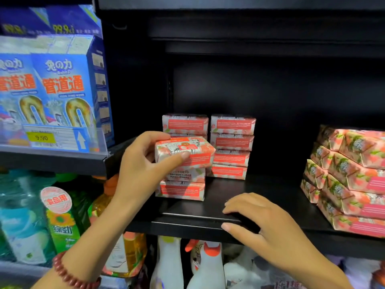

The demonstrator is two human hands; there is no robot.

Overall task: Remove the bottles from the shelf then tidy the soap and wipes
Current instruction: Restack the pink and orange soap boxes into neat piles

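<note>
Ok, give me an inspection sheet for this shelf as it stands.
Surface: black shelf, dark back panel.
Job's things: soap bar held over the front soap stack; two back soap stacks behind it; pink packs stacked at right.
Clutter: nothing seen.
Grippers: left hand grips the soap bar; right hand rests on the shelf's front edge.
Cables: nothing seen.
Surroundings: blue boxes upper left; bottles on the level below.

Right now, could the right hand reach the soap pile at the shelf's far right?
Probably yes: the right hand rests empty on the shelf edge, with only bare shelf between it and the soap pile.
</note>
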